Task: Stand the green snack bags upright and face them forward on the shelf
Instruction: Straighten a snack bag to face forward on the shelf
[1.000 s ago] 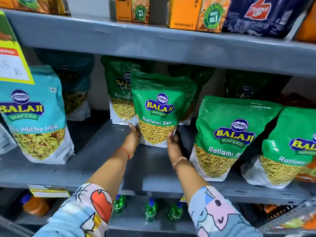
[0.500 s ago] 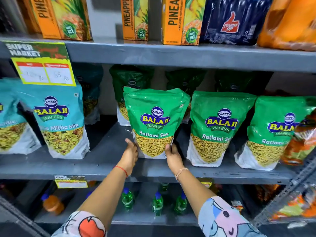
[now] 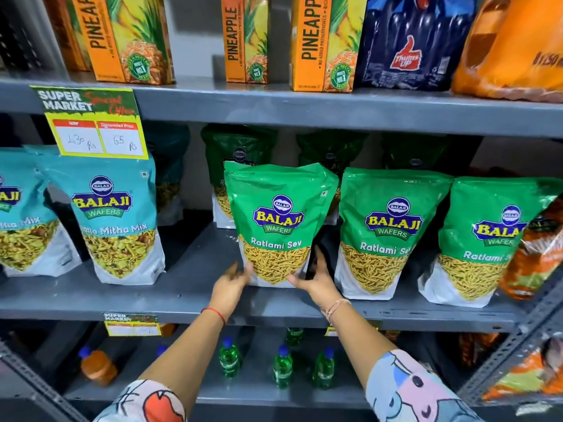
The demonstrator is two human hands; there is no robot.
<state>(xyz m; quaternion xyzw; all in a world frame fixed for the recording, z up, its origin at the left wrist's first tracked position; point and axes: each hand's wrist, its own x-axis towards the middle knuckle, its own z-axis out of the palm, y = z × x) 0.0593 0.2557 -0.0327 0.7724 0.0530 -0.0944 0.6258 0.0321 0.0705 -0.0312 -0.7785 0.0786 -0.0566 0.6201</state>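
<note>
**Bags nearly faced: front row upright, back row unclear**

Progress looks good, as far as you can judge from here. Three green Ratlami Sev bags stand upright along the front of the grey shelf, labels facing you: the centre bag, the second bag just beside it at 3 o'clock, and the third bag further toward 3 o'clock, its right edge partly covered by an orange pack. Behind them, toward 12 o'clock, more green bags sit in shadow; they appear upright, but you cannot tell whether each one faces squarely forward. That back row is what may be left to check.

Your hands flank the base of the centre bag. Your left hand sits at the bag's 7 o'clock corner, palm turned inward, fingers loosely spread and slightly blurred, fingertips touching or just off the lower left edge; it closes on nothing. Your right hand sits at the 5 o'clock corner, fingers extended up between the centre bag and the second bag, thumb reaching across the white bottom edge. It rests against the bag rather than gripping it. Both forearms reach up from 6 o'clock, wrists level with the shelf lip.

The teal Mitha Mix bags at 9 o'clock stand well apart from your work.
</note>
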